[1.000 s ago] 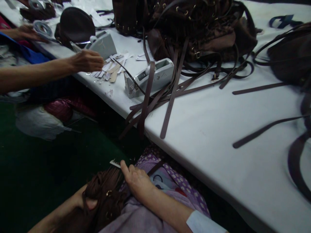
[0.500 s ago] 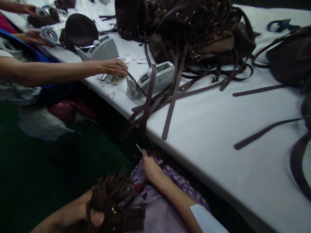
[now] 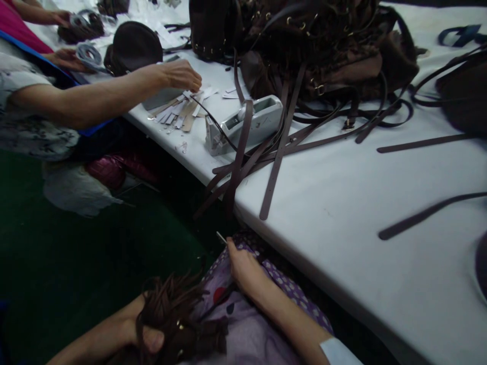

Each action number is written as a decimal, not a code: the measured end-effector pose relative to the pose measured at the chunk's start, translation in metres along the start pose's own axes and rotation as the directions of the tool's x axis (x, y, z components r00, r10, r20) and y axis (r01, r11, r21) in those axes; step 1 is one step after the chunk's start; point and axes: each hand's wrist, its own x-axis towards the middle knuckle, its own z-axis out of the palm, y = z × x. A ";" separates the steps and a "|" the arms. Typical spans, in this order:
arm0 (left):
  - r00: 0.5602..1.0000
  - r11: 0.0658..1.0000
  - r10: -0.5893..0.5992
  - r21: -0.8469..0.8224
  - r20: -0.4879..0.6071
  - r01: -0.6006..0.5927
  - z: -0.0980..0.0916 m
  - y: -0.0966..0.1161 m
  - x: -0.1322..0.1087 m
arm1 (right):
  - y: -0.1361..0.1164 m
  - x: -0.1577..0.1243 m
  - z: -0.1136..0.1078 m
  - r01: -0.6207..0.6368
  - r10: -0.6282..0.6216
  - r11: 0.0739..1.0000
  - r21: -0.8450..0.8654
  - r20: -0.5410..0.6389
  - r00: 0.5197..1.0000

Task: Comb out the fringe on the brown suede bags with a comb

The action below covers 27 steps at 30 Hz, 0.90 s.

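At the bottom, my left hand (image 3: 152,339) is wrapped round a dark brown bag (image 3: 194,334) with gold eyelets and a fringed tassel (image 3: 167,304). The tassel covers most of its fingers. My right hand (image 3: 241,263) is closed on a thin, pale metal tool (image 3: 221,237) whose tip points up and left. It is in front of the purple patterned apron (image 3: 297,291), below the table's edge. A dark strap runs from near the right hand toward the bag.
A white table (image 3: 335,213) bears a pile of brown bags (image 3: 304,50), hanging straps (image 3: 274,177), a grey tape dispenser (image 3: 251,121) and paper strips (image 3: 178,111). A co-worker's hand (image 3: 182,76) is above the strips. Another person's hands hold tape rolls (image 3: 88,55) at upper left.
The co-worker's hand has risen from the strap end by the dispenser and is over the paper strips. The table scene has shifted right in view. Both my hands keep their hold.
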 end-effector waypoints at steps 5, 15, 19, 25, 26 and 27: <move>1.000 0.988 0.006 0.157 0.018 -0.009 -0.001 0.006 0.006 | -0.018 -0.024 -0.013 0.436 -0.448 0.874 0.216 0.006 0.894; 1.000 0.930 0.025 0.367 0.016 -0.029 0.006 0.018 -0.004 | -0.007 -0.027 -0.026 0.340 -0.350 0.920 0.194 0.020 0.936; 0.997 0.902 0.077 0.425 0.011 -0.075 0.004 0.021 -0.002 | -0.001 -0.033 -0.024 0.240 -0.241 0.970 0.026 0.191 0.952; 0.996 0.884 0.073 0.466 -0.045 -0.044 0.006 0.021 -0.005 | -0.004 -0.030 -0.026 0.336 -0.333 0.918 0.211 -0.051 0.941; 0.991 0.884 0.095 0.465 -0.090 -0.043 0.009 0.024 -0.006 | -0.007 -0.033 -0.021 0.412 -0.418 0.882 0.227 -0.024 0.908; 0.983 0.880 0.129 0.472 -0.129 -0.054 0.013 0.030 -0.007 | -0.008 -0.036 -0.013 0.419 -0.430 0.892 0.167 0.034 0.902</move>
